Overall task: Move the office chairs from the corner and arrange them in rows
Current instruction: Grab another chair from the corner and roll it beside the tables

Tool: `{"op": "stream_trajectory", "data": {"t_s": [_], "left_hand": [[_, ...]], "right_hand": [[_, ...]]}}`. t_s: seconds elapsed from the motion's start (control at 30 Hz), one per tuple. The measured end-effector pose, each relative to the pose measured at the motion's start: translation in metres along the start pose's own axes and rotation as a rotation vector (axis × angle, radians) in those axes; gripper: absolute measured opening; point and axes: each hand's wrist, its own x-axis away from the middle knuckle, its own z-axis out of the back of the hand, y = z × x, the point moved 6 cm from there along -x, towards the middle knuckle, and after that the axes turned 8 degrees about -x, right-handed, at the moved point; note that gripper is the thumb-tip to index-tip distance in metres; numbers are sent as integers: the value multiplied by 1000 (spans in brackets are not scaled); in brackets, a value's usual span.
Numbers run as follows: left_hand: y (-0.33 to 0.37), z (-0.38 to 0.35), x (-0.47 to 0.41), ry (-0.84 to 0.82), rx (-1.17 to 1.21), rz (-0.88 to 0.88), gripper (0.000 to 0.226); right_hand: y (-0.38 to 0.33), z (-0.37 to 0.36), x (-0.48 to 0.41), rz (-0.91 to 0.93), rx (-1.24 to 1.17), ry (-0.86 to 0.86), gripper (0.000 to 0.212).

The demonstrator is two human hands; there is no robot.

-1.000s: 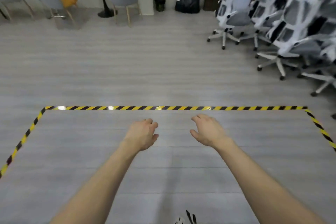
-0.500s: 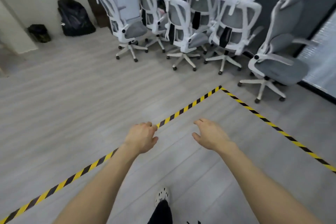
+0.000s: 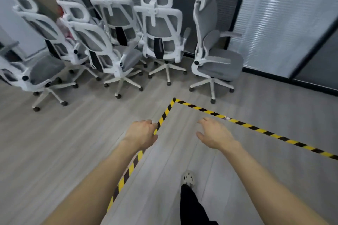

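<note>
Stretching out ahead of the camera, two bare forearms are seen above a pale grey plank floor [image 3: 54, 142]. The left hand [image 3: 142, 133] is held palm down, its grip loosely curled with nothing in it; the right hand [image 3: 214, 134] is likewise held palm down, its grip relaxed and slightly spread, with nothing held. The two hands are kept apart from each other and well apart from every chair.

The white-framed grey mesh office chairs [image 3: 161, 29] are grouped in the corner of the room, outside a line of yellow-and-black striped floor tape [image 3: 201, 109]. At least six can be made out; most are turned with their backs to the camera and packed close together, and those at the far left are blurred. The rightmost grey-seated chair [image 3: 217, 64] is set side-on just beyond the taped corner, a little apart from the rest.

The tape is laid as an angle whose point is turned towards the chairs; one leg of it is crossed in the view by the left hand and forearm. Behind the chairs, dark-framed glass partitions with pale blinds [image 3: 274, 14] are seen. Near the bottom edge, a white perforated shoe [image 3: 188, 178] and a black trouser leg [image 3: 192, 206] are seen inside the taped area.
</note>
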Motion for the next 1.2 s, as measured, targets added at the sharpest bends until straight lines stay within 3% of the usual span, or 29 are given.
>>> {"op": "stream_trajectory", "data": {"t_s": [0.33,0.6,0.83,1.03,1.2], "left_hand": [[-68,112,-282,42,36,14,48],[-138,172,-509,123,34,-5,46],[-189,245,-726,183,67,-101,45],[-196,322,-878,280,142,-185,48],[-185,355,-987,419,226,-284,65]], "right_hand": [[73,117,-264,-50,-24,0,37],[109,198,-465,-36,-20,79,42],[143,253,-630,-139,-161,120,49],[174,295,-750,-194,-213,147,45],[199,315,-844,-189,-272,175,62]]}}
